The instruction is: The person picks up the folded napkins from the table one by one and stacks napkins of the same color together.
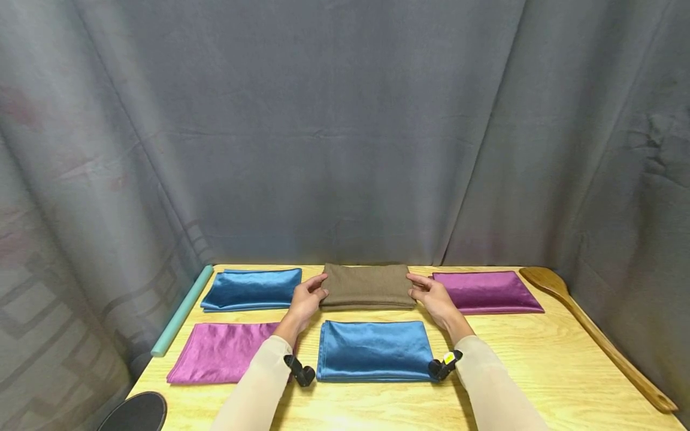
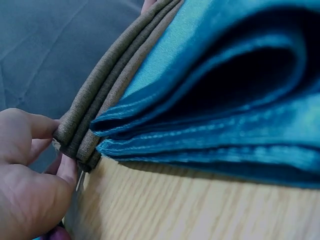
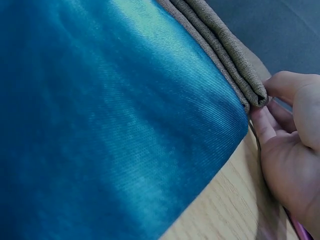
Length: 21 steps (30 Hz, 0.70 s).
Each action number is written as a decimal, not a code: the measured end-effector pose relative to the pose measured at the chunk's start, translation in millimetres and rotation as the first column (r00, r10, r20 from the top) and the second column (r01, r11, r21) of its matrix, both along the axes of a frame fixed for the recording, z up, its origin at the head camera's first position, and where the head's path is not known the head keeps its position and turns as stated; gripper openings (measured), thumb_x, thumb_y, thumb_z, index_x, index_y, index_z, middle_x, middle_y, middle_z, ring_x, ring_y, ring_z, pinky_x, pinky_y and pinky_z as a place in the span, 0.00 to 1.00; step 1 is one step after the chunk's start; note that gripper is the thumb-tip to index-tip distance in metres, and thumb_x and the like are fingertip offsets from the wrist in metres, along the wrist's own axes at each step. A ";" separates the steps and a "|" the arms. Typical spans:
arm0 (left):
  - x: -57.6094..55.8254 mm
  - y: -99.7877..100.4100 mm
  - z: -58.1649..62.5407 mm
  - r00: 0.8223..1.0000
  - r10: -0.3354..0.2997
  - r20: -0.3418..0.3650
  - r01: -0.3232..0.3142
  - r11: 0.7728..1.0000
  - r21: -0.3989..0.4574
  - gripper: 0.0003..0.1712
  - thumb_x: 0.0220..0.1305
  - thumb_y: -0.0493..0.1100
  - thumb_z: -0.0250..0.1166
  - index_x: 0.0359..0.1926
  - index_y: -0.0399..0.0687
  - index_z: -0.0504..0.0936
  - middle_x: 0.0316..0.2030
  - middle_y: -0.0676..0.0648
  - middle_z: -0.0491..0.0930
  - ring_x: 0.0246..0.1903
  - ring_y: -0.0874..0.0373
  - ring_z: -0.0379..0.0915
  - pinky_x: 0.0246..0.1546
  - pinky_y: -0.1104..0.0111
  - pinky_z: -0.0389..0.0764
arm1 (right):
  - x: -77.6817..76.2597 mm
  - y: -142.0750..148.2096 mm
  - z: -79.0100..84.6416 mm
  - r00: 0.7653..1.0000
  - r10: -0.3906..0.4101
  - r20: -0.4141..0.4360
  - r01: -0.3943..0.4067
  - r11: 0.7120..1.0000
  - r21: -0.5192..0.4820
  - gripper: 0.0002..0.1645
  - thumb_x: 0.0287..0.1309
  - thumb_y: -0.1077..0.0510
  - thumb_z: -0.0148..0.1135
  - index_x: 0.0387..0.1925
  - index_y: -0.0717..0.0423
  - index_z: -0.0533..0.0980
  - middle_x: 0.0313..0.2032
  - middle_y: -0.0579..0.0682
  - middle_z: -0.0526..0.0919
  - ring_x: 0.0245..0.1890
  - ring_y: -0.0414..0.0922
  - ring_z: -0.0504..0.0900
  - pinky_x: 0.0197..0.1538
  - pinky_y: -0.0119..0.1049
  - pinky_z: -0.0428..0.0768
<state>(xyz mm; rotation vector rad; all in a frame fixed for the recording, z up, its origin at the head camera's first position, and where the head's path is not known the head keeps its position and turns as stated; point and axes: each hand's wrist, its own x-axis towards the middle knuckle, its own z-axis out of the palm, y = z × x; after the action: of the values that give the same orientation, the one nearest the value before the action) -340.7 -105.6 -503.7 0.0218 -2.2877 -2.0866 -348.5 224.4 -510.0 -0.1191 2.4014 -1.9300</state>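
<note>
A folded brown cloth [image 1: 369, 286] lies at the back middle of the table, its layered folds showing from the side in both wrist views. My left hand [image 1: 308, 297] holds its left end. At the opposite end, my right hand [image 1: 435, 298] grips it between thumb and fingers at the corner. In the left wrist view, the left fingertips [image 2: 56, 127] pinch the stacked edge. Directly in front lies a folded shiny blue cloth [image 1: 375, 350], between my forearms; it looks large in both wrist views, close against the brown folds.
Another blue cloth [image 1: 253, 290] lies back left, above a pink cloth [image 1: 226, 352] partly behind my left arm. A purple cloth [image 1: 487, 292] sits back right. A wooden spoon [image 1: 593, 335] lines the right edge, a teal rod [image 1: 183, 311] the left. Grey curtains [image 1: 323, 131] hang behind.
</note>
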 end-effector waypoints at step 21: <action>26.7 -4.6 17.7 0.995 0.081 -0.054 -0.081 0.997 0.016 0.28 0.65 0.31 0.62 0.67 0.37 0.77 0.68 0.30 0.71 0.71 0.36 0.64 0.71 0.45 0.68 | 19.2 2.6 21.6 0.992 -0.014 -0.123 0.035 0.985 0.171 0.30 0.68 0.66 0.58 0.69 0.70 0.69 0.63 0.71 0.78 0.62 0.61 0.79 0.52 0.25 0.76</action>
<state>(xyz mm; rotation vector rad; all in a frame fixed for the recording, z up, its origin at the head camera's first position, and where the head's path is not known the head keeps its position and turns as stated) -314.1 -110.2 -486.0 0.0559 -2.2030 -2.0374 -329.3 227.0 -488.4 -0.2056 2.6473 -1.7620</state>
